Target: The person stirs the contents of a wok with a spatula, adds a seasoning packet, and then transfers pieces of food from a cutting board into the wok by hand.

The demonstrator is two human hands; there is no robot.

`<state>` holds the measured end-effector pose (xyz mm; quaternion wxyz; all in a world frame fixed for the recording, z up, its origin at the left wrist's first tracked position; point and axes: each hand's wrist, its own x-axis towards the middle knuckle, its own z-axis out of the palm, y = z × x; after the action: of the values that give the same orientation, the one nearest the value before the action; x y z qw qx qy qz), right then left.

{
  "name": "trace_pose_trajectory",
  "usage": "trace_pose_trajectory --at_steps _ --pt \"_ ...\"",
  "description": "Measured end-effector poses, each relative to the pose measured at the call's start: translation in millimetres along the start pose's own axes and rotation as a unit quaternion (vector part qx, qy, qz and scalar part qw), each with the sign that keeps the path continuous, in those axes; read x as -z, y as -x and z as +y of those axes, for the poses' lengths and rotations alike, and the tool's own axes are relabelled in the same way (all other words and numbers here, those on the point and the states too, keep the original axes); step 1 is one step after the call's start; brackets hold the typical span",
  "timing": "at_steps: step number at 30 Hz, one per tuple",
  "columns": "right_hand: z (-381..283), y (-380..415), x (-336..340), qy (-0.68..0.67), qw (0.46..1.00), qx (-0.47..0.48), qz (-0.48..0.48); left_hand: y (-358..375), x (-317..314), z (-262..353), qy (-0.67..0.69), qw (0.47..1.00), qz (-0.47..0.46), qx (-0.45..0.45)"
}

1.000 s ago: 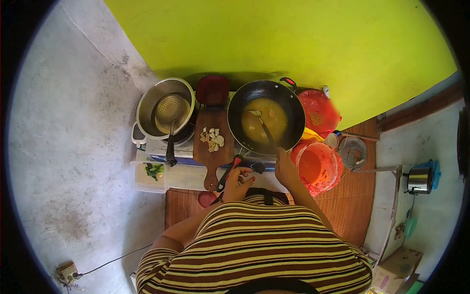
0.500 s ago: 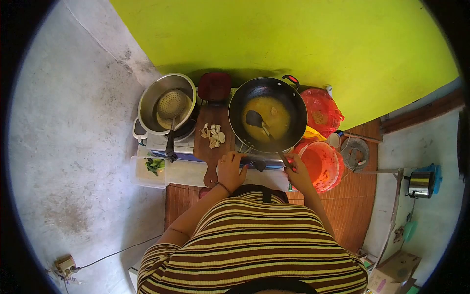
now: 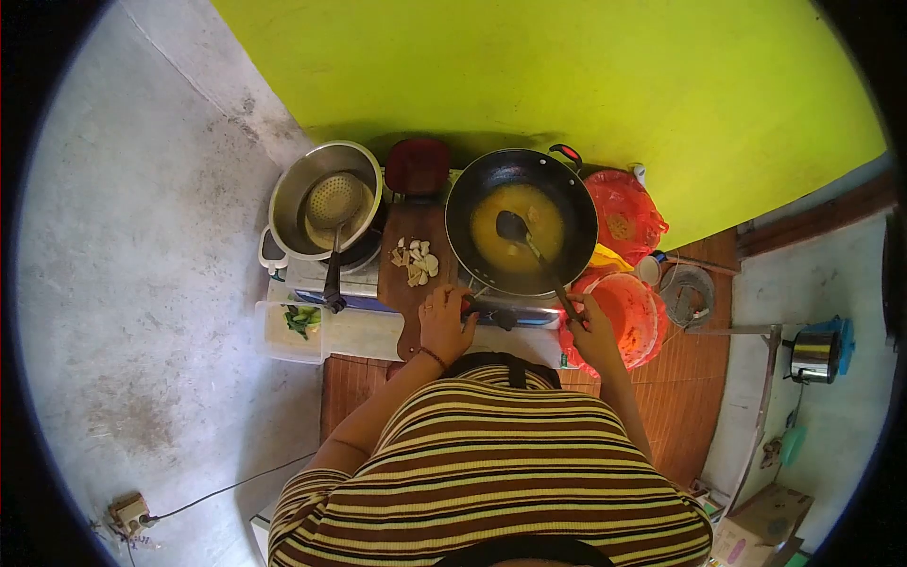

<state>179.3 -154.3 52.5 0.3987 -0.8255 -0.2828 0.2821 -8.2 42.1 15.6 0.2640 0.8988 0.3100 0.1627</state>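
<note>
My right hand [image 3: 593, 333] is closed around the handle of a dark cooking spatula [image 3: 511, 226]. Its head dips into yellow-brown liquid [image 3: 541, 215] in a black wok [image 3: 460, 213] on the stove. At the near left of the wok, my left hand [image 3: 444, 321] is closed on the wok's handle, which my fingers mostly cover. Just left of the wok lies a wooden cutting board [image 3: 402, 295], bearing cut whitish and light-brown pieces [image 3: 418, 262].
On the left stands a metal pot [image 3: 281, 203] with a skimmer [image 3: 335, 200] in it. A plastic container [image 3: 274, 342] of greens sits at the counter's near left. Red-lined containers [image 3: 628, 317] are right of the wok. A green wall [image 3: 567, 66] rises behind.
The spatula's head has shifted right through the liquid, and my right hand has moved slightly right with it. My left hand stays at the wok's handle.
</note>
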Motion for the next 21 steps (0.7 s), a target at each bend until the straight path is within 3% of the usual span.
trace_pose_trajectory --at_steps 3,6,9,18,21 --pt "4.4 -3.4 -7.5 0.043 0.995 0.045 0.081 -0.7 0.9 2.0 0.008 1.0 -0.011 0.004" --pt "0.3 -6.5 -8.1 0.028 0.993 0.048 0.1 -0.7 -1.2 0.7 0.013 0.999 -0.029 0.015" --pt "-12.3 -4.5 -3.6 0.008 0.999 -0.016 0.042 0.1 -5.4 -1.8 0.017 0.999 -0.034 0.017" --pt "6.0 -10.6 -15.0 0.058 0.996 0.02 0.066 2.5 -6.7 -2.7 0.008 0.999 -0.032 0.019" --pt "-11.1 -12.6 -11.3 -0.115 0.985 -0.131 0.0 2.0 -7.5 -3.5 0.015 0.998 -0.052 0.026"
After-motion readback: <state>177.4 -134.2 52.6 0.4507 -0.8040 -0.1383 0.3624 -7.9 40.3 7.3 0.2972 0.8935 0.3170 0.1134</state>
